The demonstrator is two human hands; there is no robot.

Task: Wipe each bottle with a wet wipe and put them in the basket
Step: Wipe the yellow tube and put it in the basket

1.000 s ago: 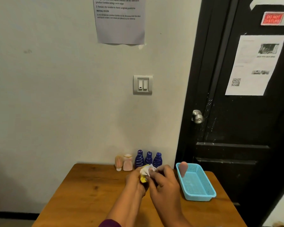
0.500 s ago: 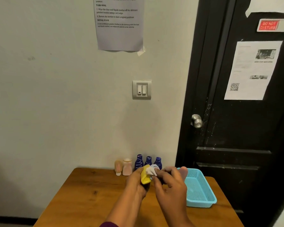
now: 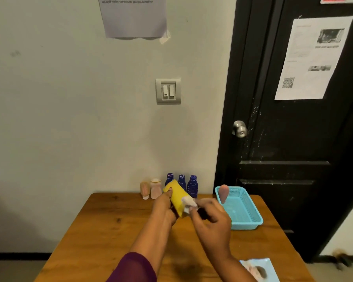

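Head view, lower centre: yellow bottle, held tilted in the curled left grip so its side is exposed; wet wipe, pinched against it by the right grip.

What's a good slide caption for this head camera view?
Left hand holds a yellow bottle while the right hand presses a wet wipe to it.

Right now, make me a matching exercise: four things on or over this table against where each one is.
Things:
1 yellow bottle
2 wipe
3 blue bottles
4 packet

Places:
A near edge of table
B in left hand
C by the wall
D in right hand

Pairs: 1-B, 2-D, 3-C, 4-A
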